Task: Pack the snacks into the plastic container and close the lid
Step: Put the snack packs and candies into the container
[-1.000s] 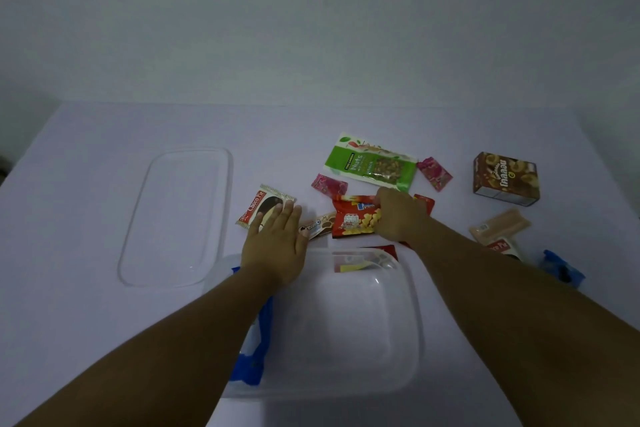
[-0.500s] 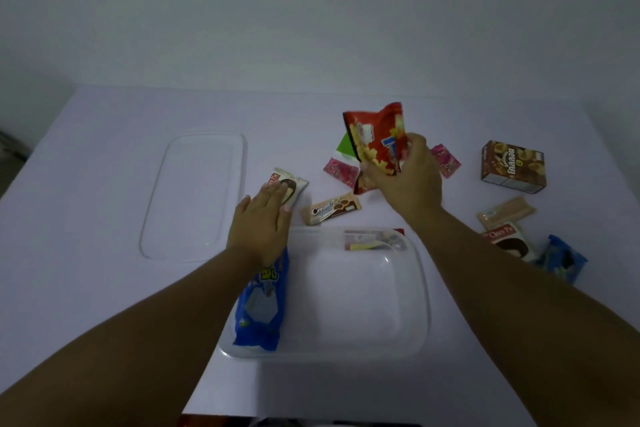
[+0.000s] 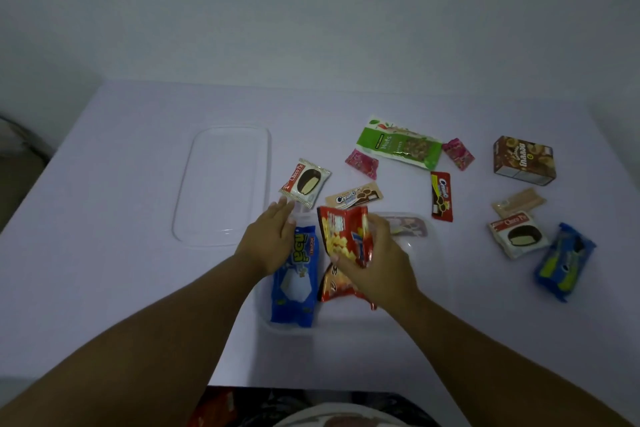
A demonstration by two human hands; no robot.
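My right hand [image 3: 381, 267] grips a red snack bag [image 3: 344, 236] and holds it over the clear plastic container [image 3: 434, 253]. A blue packet [image 3: 296, 276] lies inside along the container's left wall, and an orange-red bag [image 3: 334, 284] lies under my right hand. My left hand [image 3: 272, 236] rests at the container's far left corner, fingers spread, just short of a Choco Pie packet [image 3: 306, 182]. The clear lid [image 3: 225, 184] lies flat to the left of the container.
On the white table beyond the container lie a cream cookie packet [image 3: 355, 196], a green nuts bag [image 3: 401, 147], two pink candies [image 3: 360, 163], a dark red Oreo packet [image 3: 441, 196], a brown box [image 3: 524, 159], a wafer [image 3: 517, 203], another Choco Pie [image 3: 519, 236] and a blue Oreo pack [image 3: 564, 262].
My right hand picked the red snack bag off the table, lifted it and brought it back over the container. My left hand drew back from the Choco Pie packet to the container's corner.
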